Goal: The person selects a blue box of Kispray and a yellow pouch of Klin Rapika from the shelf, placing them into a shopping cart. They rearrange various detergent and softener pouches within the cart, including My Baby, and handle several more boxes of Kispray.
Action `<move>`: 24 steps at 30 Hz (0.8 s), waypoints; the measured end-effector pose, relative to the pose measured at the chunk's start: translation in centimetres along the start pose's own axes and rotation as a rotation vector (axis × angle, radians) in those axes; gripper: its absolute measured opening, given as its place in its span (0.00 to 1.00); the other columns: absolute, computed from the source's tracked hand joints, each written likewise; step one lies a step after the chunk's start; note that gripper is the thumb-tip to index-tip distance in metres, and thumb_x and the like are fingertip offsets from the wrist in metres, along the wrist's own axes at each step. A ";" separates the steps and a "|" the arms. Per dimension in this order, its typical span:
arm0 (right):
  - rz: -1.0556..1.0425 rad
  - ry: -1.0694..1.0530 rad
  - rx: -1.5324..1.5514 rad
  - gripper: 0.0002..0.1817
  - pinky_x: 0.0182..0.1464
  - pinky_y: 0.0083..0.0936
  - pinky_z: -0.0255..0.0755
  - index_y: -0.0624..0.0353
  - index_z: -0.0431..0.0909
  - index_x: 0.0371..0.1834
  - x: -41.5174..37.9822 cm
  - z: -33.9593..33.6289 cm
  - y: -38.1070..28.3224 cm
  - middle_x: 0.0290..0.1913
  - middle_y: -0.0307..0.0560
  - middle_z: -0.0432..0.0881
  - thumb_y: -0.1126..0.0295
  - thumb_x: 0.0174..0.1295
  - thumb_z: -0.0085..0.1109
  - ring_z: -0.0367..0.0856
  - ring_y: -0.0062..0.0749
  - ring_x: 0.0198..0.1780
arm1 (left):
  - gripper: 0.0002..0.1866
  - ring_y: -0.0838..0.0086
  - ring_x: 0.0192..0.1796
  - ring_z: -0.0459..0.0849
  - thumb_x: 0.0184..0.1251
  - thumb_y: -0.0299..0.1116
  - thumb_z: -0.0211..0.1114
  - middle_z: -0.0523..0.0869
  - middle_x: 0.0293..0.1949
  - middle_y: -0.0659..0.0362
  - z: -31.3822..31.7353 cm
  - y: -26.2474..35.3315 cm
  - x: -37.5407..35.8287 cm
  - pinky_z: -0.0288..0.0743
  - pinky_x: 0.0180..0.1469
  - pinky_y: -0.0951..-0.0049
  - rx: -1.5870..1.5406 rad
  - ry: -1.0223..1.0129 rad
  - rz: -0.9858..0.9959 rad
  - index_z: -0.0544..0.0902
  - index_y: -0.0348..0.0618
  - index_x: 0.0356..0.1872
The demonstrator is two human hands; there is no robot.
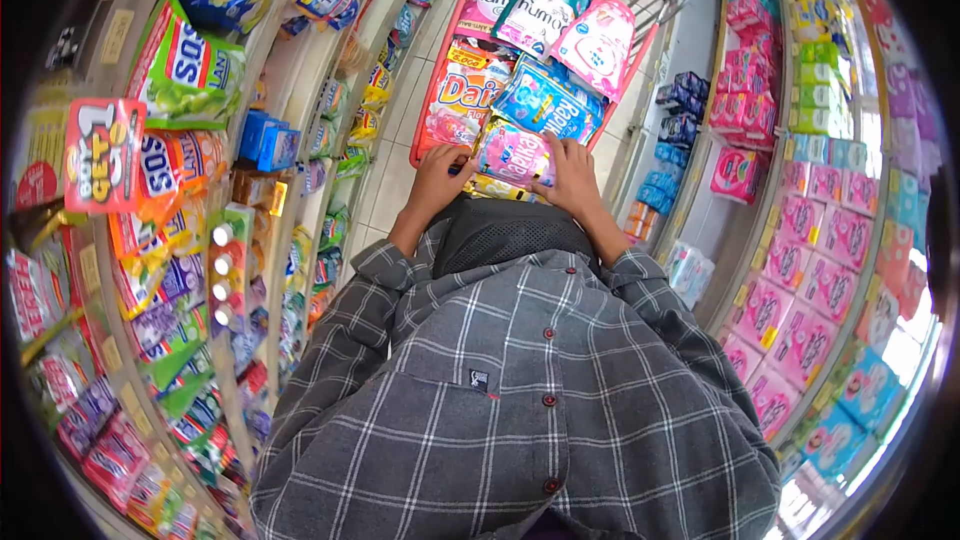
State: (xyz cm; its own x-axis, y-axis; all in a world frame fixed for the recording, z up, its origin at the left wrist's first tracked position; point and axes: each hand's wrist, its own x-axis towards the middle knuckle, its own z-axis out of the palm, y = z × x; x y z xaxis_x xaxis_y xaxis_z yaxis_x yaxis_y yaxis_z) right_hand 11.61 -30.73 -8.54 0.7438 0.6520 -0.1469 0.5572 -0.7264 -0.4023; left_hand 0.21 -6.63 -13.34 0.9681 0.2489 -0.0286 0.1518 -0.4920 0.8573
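In the head view a pink Rapika pouch [511, 152] lies at the near end of a red shopping cart [418, 130]. My left hand [440, 178] has its fingers curled at the pouch's left edge. On the opposite edge, my right hand [573, 176] pinches the pouch near its corner. A blue Rapika pouch [548, 100] is just beyond it, and an orange Daia bag [463, 95] sits to the left. Yellow packaging [500, 188] shows below the pink pouch, partly hidden.
Farther into the cart are a pink pouch [490, 2], a teal-and-white pouch [541, 12] and a white-and-pink pouch [598, 40]. Shelves of SOS pouches [190, 65] line the left side. Pink boxes [790, 290] fill the right shelves. Pale floor tiles [385, 175] show beside the cart.
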 end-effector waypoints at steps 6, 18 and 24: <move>-0.102 -0.112 0.073 0.33 0.48 0.47 0.74 0.63 0.67 0.50 1.8 -0.5 1.0 0.45 0.62 0.77 0.57 0.47 0.73 0.78 0.59 0.47 | 0.10 0.75 0.33 0.82 0.66 0.33 0.67 0.84 0.31 0.58 2.5 -0.8 0.5 0.75 0.38 0.74 -0.236 0.100 -0.203 0.83 0.36 0.41; 0.202 -0.145 0.957 0.33 0.47 0.31 0.77 0.67 0.67 0.51 7.0 -0.1 -6.2 0.43 0.57 0.82 0.57 0.53 0.75 0.83 0.38 0.46 | 0.23 0.75 0.48 0.84 0.77 0.49 0.54 0.85 0.48 0.59 0.0 3.7 -1.3 0.79 0.53 0.70 -0.994 0.105 -0.594 0.76 0.41 0.59; 0.198 -0.268 0.873 0.28 0.48 0.31 0.77 0.67 0.71 0.58 8.5 3.6 -7.5 0.45 0.51 0.82 0.62 0.60 0.69 0.82 0.34 0.47 | 0.22 0.66 0.50 0.86 0.68 0.34 0.65 0.87 0.46 0.53 -4.2 -3.1 6.0 0.77 0.54 0.68 -0.457 -0.016 -0.262 0.75 0.37 0.60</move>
State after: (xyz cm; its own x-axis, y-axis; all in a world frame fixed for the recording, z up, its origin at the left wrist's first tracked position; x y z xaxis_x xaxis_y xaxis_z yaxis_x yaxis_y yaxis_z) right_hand 12.37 -18.96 -10.01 0.6250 0.6411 -0.4454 -0.1259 -0.4803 -0.8680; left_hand 4.71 -0.08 -14.00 0.9129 0.3003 -0.2764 0.2899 -0.0005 0.9570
